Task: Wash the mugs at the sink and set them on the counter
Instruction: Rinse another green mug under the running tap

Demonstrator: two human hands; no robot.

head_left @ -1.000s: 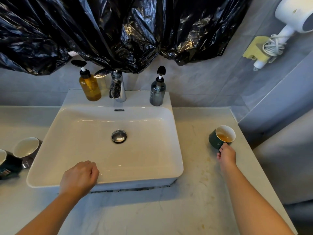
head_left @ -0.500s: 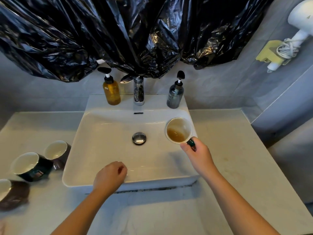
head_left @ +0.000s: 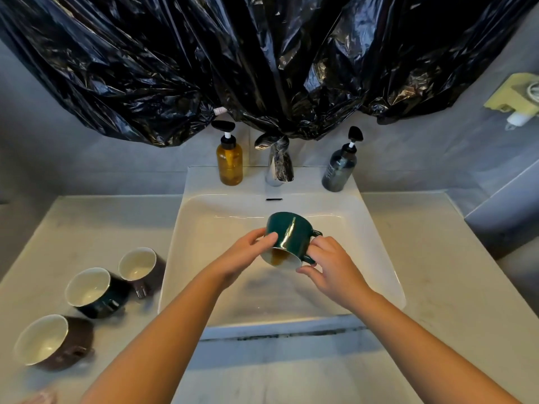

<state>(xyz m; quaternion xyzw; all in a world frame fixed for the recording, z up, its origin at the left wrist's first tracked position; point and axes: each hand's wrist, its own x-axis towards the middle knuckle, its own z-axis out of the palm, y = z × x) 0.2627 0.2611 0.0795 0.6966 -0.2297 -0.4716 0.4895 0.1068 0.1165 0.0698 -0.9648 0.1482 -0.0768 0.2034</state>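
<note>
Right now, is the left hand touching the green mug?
Touching. The head view shows the left hand with its fingers laid on the side of the green mug, no gap between them.

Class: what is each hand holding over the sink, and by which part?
Both hold the tilted green mug. The left hand grips its side wall near the rim; the right hand grips it at the handle.

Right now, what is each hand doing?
Left hand: holds the mug by its side.
Right hand: holds the same mug at its handle.
</note>
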